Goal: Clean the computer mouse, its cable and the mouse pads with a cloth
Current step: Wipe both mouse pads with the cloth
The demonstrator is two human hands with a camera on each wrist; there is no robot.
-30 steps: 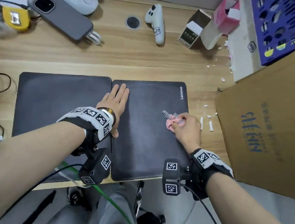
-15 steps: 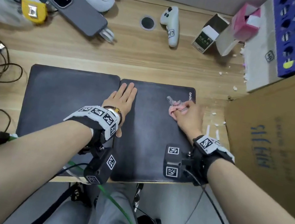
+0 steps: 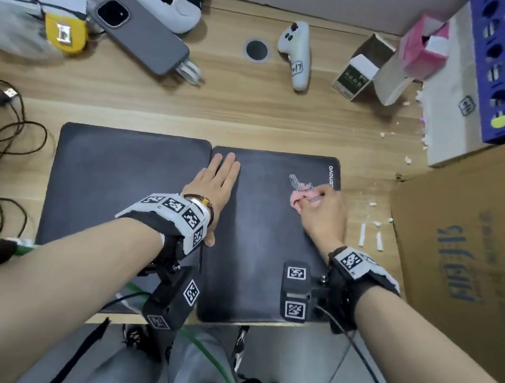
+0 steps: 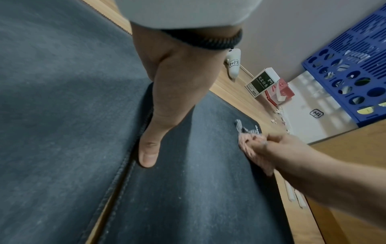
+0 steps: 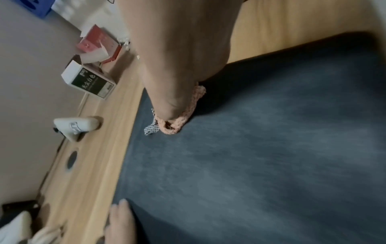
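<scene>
Two mouse pads [image 3: 130, 190], thin, limp: my left hand [image 3: 215, 181] flat pins one; right hand [image 3: 325, 211] grips soft bunched cloth [image 3: 301, 193].

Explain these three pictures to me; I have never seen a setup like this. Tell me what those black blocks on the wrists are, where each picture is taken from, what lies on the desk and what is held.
No machine here: a person works with bare hands and wears cameras. The black blocks with checkered tags are wrist cameras; a third camera sits on the head.

The head view looks down at both arms. Each wrist view looks along its own hand.

On the wooden desk lie two dark mouse pads side by side. The left hand rests flat, fingers straight, on the seam between the left pad and the right pad. The right hand has its grip curled round a bunched pink cloth, pressing it on the right pad near its far right corner.

Farther back lie a phone, a white controller, small boxes and cables. A cardboard box stands on the right.
</scene>
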